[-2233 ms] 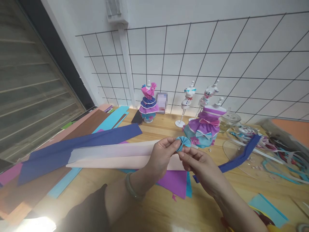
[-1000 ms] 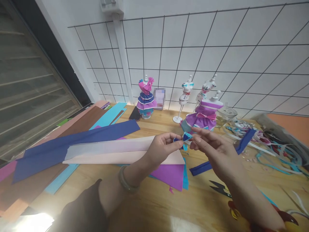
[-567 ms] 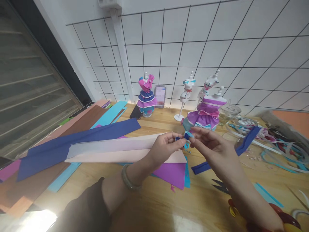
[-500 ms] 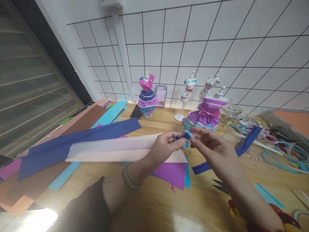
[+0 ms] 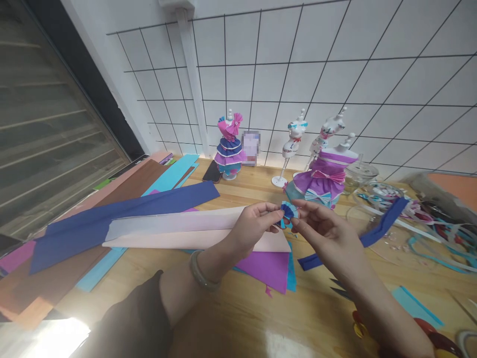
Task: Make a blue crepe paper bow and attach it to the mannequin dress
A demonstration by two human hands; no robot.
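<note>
Between my hands is a small pleated bow (image 5: 289, 211), dark blue in the middle with light blue edges. My left hand (image 5: 257, 223) pinches its left side between thumb and fingers. Thumb and fingertips of my right hand (image 5: 321, 226) close on its right edge. Part of the bow is hidden behind the fingertips. Just behind my right hand stands a mini dress form (image 5: 324, 174) in a purple and light blue dress with a pink bow. Pale pink crepe paper strips (image 5: 179, 238) lie under my left hand. A dark blue strip (image 5: 383, 223) passes behind my right hand.
Several coloured paper strips (image 5: 126, 214) spread over the left of the table (image 5: 208, 303). A second dressed form (image 5: 228, 149), a phone (image 5: 212, 171) and white forms (image 5: 296, 139) stand or lie at the back. Scissors (image 5: 341, 288) lie partly under my right forearm; ribbons (image 5: 428, 223) heap at right.
The bow first showed a plain light blue fan; now its dark blue middle faces me. My right fingers came off its edge, then closed on it again. The left hand kept its pinch.
</note>
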